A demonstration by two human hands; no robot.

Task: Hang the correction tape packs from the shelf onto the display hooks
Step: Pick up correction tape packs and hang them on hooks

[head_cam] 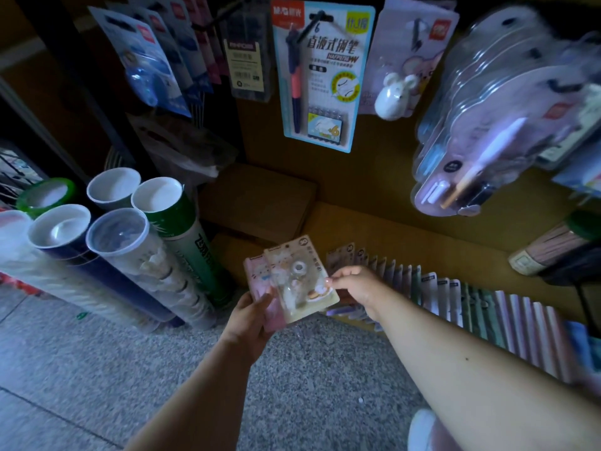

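Upright plastic shuttlecock tubes (120, 242) at far left. Left hand (248, 323) grips pink and cream carded correction tape packs (300, 281) from below, above the speckled floor; right hand (354, 286) pinches top pack's right edge. Row of more packs (471, 304) on low shelf, right.

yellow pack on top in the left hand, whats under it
Under the yellow pack lies a pink pack, held in the left hand. Only its left edge and top corner show; its front is covered, and whether more packs sit beneath cannot be seen.

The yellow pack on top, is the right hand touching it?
Touching. The head view shows the right hand pinching the yellow pack at its right edge.
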